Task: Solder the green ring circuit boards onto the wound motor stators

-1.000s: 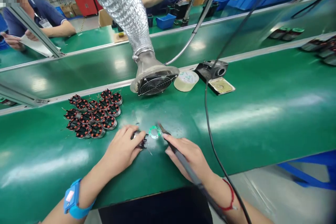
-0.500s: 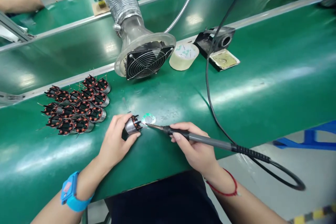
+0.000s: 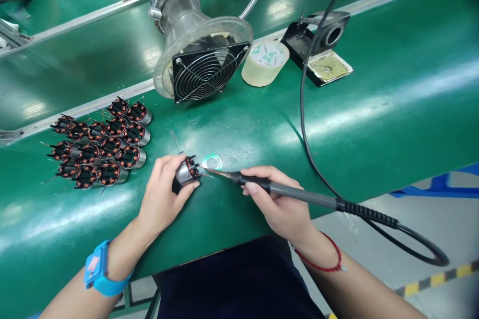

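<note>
My left hand [image 3: 162, 194] is closed round a small motor stator [image 3: 186, 172] with copper windings, tipped on its side on the green bench. My right hand [image 3: 275, 204] grips a grey soldering iron [image 3: 299, 196] like a pen. The iron's tip reaches left and touches the stator's wire ends. A small green-and-white ring [image 3: 212, 161] lies on the bench just behind the tip. A blue wrist strap [image 3: 96, 269] is on my left wrist and a red cord on my right.
Several more stators [image 3: 101, 144] stand grouped at left. A fume extractor fan [image 3: 204, 67] on a foil duct faces me. A tape roll [image 3: 265, 61] and an iron stand with sponge [image 3: 322, 45] sit behind. The iron's black cable [image 3: 305, 124] crosses the bench.
The view tilted down and came closer. My right hand swung the iron from upright to lying flat, tip now at the stator. My left hand turned the stator's windings toward the tip.
</note>
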### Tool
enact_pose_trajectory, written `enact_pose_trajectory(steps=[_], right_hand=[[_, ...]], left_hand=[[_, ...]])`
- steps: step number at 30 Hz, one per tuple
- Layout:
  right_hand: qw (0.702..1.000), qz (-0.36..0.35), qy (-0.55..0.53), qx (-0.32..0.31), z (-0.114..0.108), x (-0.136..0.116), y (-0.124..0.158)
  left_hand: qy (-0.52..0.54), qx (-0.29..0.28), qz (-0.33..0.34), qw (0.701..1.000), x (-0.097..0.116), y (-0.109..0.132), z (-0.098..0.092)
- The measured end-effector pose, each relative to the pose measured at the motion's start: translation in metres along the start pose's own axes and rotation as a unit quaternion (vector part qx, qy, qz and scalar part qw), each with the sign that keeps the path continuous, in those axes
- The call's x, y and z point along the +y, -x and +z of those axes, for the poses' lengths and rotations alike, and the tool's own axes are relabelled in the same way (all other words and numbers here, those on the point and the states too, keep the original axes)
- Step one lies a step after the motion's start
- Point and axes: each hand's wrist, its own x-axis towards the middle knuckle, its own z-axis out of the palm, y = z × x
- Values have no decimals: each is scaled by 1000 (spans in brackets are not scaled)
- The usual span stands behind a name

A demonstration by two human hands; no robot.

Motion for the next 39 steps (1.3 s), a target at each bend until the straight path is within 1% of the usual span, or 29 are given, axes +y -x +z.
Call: enact_pose_trajectory(steps=[6, 11, 19, 26, 31, 34, 39], right_hand=[[1000, -9, -1, 8, 0, 0, 0], [1000, -5, 5, -7, 0, -2, -2], [1000, -8, 9, -2, -1, -1, 0], [998, -57, 24, -13, -2, -1, 1], [996, -92, 11, 3, -1, -3, 2], [992, -120, 36, -17, 2, 0, 2], [968, -191, 133, -94, 9, 6, 0]], left_hand=[[-7, 3, 1, 1000, 1, -1, 1], [-16, 9, 1, 1000, 0, -1, 1], [-18, 14, 8, 1000, 1, -3, 2], [-19, 8, 21, 1000, 1, -3, 1], [-25, 5, 28, 999, 1, -3, 0], [-29, 6, 34, 999, 1, -3, 0], [-33, 13, 54, 998, 1, -3, 0]])
